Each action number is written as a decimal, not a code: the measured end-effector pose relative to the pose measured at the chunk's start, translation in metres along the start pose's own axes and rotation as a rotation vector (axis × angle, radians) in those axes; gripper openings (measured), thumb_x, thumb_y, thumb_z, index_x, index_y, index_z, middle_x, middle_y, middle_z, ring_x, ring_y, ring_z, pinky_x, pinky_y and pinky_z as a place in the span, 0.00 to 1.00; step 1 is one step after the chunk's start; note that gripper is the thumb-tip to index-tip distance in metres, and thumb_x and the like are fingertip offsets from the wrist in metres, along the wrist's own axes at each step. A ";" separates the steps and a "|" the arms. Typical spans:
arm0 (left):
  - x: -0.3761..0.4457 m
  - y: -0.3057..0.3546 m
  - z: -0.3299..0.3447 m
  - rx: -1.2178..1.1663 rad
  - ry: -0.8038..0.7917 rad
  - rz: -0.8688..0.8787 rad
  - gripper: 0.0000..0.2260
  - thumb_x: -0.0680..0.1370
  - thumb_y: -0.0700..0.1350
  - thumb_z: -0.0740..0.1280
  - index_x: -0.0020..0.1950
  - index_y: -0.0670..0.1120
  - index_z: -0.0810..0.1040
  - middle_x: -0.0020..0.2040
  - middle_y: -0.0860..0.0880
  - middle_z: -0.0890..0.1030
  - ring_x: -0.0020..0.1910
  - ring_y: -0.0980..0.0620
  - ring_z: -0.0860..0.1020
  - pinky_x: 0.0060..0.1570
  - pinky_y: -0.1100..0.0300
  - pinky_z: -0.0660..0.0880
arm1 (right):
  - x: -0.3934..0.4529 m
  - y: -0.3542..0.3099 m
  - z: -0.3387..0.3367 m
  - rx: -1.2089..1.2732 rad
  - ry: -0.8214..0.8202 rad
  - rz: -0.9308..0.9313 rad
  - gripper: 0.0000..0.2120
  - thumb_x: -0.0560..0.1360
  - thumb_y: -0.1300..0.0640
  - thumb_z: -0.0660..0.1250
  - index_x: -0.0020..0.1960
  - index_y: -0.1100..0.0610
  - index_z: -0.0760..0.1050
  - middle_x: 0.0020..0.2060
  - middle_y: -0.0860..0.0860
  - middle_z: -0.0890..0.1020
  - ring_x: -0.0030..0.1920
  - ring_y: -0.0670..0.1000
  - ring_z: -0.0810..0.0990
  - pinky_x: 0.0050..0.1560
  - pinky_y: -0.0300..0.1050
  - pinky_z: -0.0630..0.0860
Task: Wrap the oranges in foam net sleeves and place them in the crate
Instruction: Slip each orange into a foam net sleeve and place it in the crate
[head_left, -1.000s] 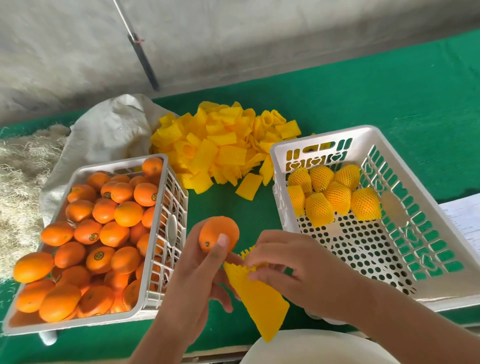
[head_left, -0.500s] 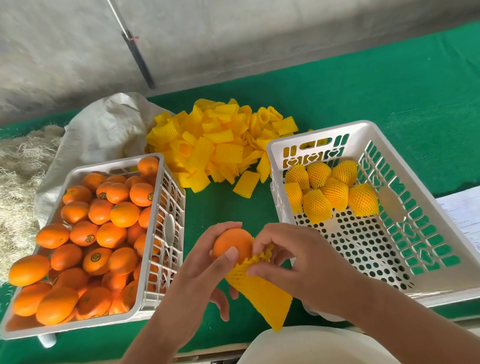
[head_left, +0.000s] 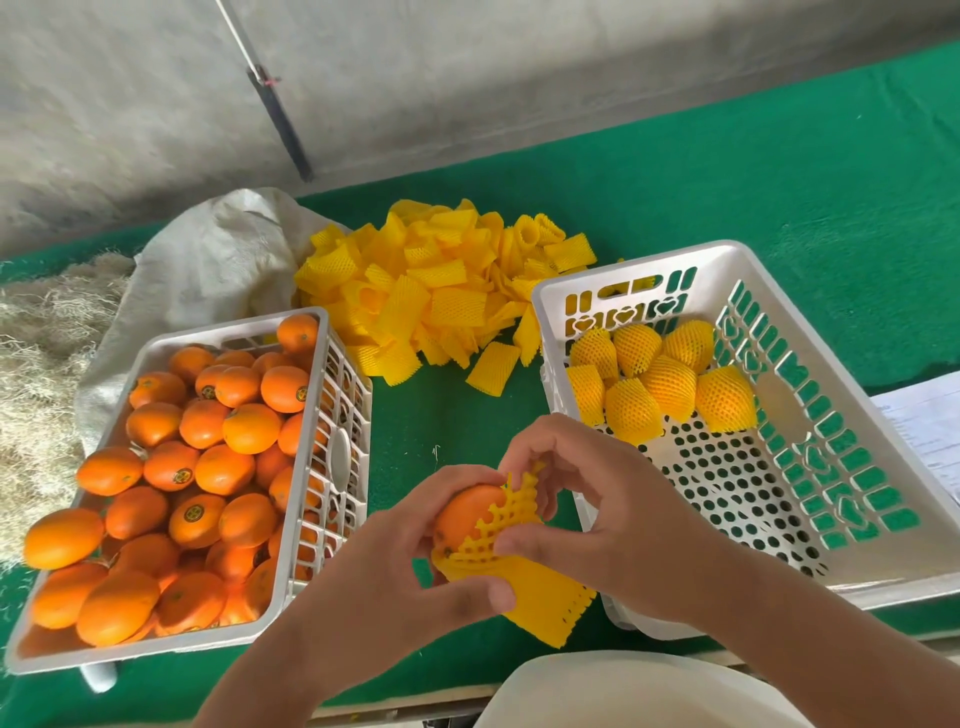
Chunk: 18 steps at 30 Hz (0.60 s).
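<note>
Orange (head_left: 470, 512) half-sleeved between left hand (head_left: 400, 566) and right hand (head_left: 597, 514)

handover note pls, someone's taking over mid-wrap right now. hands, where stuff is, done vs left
Left hand: grips the bare orange from below and the side.
Right hand: pinches the open mouth of the foam sleeve and stretches it over the orange; only the sleeve's edge is on.
Supply: left crate full of unwrapped oranges; loose sleeves pile at the back, between the crates.
Done: six wrapped oranges at the far end of the right crate.
Left: pull this sleeve fully on, put the orange in the right crate, repeat for the rest.
</note>
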<state>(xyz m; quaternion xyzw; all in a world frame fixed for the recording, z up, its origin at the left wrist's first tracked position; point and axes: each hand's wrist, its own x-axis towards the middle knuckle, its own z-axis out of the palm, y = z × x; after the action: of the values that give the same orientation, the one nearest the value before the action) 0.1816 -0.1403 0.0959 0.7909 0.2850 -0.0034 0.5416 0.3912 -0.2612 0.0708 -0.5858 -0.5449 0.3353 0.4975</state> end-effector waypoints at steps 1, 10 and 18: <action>0.000 0.001 0.001 0.027 -0.004 0.012 0.39 0.68 0.74 0.76 0.76 0.69 0.67 0.59 0.63 0.80 0.52 0.56 0.84 0.37 0.64 0.81 | 0.000 0.000 0.001 0.024 0.000 0.003 0.19 0.74 0.46 0.79 0.60 0.44 0.75 0.52 0.45 0.80 0.52 0.52 0.81 0.48 0.40 0.80; 0.006 0.004 0.001 0.198 0.072 0.043 0.30 0.72 0.78 0.67 0.69 0.69 0.67 0.54 0.61 0.82 0.47 0.55 0.84 0.43 0.58 0.84 | 0.010 -0.003 0.001 0.204 0.023 0.008 0.30 0.75 0.55 0.79 0.73 0.45 0.72 0.56 0.46 0.79 0.54 0.54 0.81 0.53 0.53 0.83; 0.012 -0.004 0.006 -0.187 0.178 -0.008 0.29 0.69 0.79 0.68 0.65 0.67 0.71 0.55 0.52 0.84 0.52 0.47 0.84 0.53 0.38 0.83 | 0.003 0.006 0.001 0.272 0.002 0.055 0.35 0.76 0.58 0.75 0.78 0.42 0.66 0.71 0.44 0.75 0.72 0.53 0.75 0.71 0.57 0.75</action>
<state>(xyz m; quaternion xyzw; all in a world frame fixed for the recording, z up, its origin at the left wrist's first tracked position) 0.1918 -0.1393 0.0862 0.7330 0.3343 0.0910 0.5854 0.3930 -0.2575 0.0653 -0.5280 -0.4777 0.4190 0.5635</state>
